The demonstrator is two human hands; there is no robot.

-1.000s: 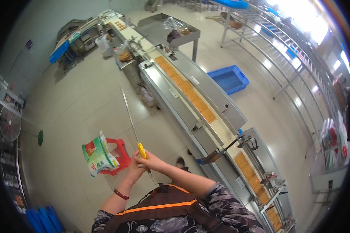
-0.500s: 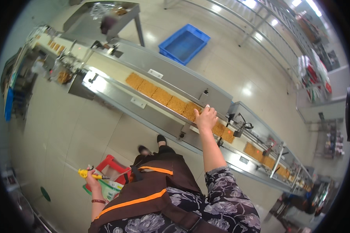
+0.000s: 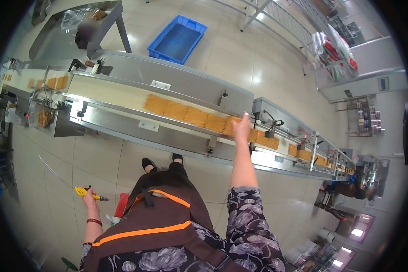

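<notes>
My right hand (image 3: 241,127) reaches across the conveyor belt (image 3: 109,92), with thumb and fingers apart over a row of square golden-brown crumbly snack slabs (image 3: 196,116). It touches the row near its right part, where some slabs are hidden beneath it. More slabs (image 3: 267,141) lie on the belt just right of the hand. Low at the left, away from the belt, my left hand (image 3: 90,199) is closed around a yellow air blow gun (image 3: 81,191) with a dark end and a long thin tube.
Beyond the conveyor, a blue crate (image 3: 177,40) lies on the floor. A steel table (image 3: 54,41) with clear plastic stands at the far left. Sensors and brackets (image 3: 270,129) line the belt at right. A red plastic thing (image 3: 121,204) is beside my apron.
The view has turned, so the conveyor lies flatter across it. My right hand stays at the slab row. My left hand still holds the air blow gun, now farther from the red thing.
</notes>
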